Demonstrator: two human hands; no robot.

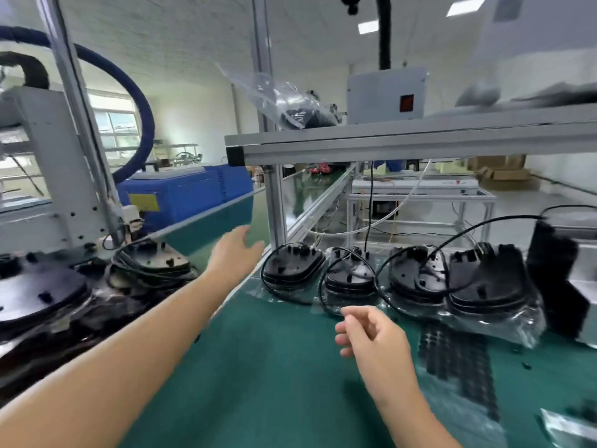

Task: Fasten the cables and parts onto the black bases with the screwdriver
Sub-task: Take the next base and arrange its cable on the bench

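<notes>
- At nine o'clock, a heap of black bases [42, 292] with looped cables lies on the side bench, beside a grey machine [48, 163].
- The left hand [234, 253] reaches out toward eleven o'clock, fingers straight and spread, holding nothing; it hangs above the edge of the green tabletop [258, 367].
- Just past it, at twelve o'clock, four black bases stand in a row on clear plastic film [504, 328]: the first base [292, 265] has a black cable [268, 282] coiled around it, the second base [349, 273] and third base [415, 274] carry cables too, and the fourth base [487, 276] stands touching the third.
- The right hand [371, 337] hovers at about five o'clock from the second base, fingers loosely curled, gripping nothing, close to the film's near edge.
- At three o'clock, a sheet of small black pads [452, 363] lies on the tabletop.
- No screwdriver can be made out.
</notes>
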